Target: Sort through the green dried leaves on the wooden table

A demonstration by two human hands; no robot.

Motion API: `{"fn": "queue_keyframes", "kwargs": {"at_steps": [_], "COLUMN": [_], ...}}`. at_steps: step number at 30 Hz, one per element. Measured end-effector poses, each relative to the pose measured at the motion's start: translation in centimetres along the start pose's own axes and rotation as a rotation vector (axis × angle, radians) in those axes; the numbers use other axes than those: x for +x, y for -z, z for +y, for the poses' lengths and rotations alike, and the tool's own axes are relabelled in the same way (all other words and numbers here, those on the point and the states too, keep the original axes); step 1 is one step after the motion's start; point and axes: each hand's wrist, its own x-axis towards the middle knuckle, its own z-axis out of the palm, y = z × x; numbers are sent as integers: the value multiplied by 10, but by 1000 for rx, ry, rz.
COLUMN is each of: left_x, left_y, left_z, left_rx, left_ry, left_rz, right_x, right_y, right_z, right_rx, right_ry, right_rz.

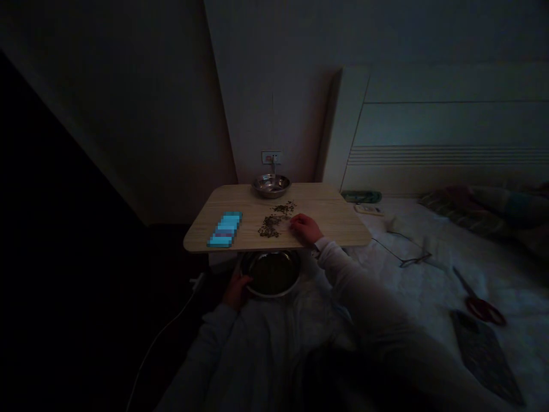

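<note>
My left hand grips the left rim of a metal bowl, its thumb over the edge. The bowl sits low, just below the near edge of the small wooden table, with a dark mass inside. On the tabletop, my right hand is closed, fingers bent together at the right side of a scatter of small dark bits. Something pale and faint shows at its fingertips, too dim to name. A smaller patch of the same bits lies just beyond.
A second metal bowl stands at the table's back edge, below a wall socket. A lit phone lies on the table's left. On the bed at right are scissors, a dark phone-like slab, a remote and a thin cable.
</note>
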Motion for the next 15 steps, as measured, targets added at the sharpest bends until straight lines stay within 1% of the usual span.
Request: {"fn": "queue_keyframes", "kwargs": {"at_steps": [5, 10, 15], "left_x": [-4, -5, -3], "left_y": [-2, -3, -3], "left_z": [3, 4, 3], "left_rx": [-5, 16, 20], "left_ry": [59, 55, 55], "left_rz": [15, 18, 1], "right_x": [-3, -4, -3], "right_y": [0, -4, -3], "right_z": [-1, 0, 2], "right_rx": [-23, -125, -188], "right_ry": [-6, 9, 19], "right_rz": [-38, -27, -28]}}
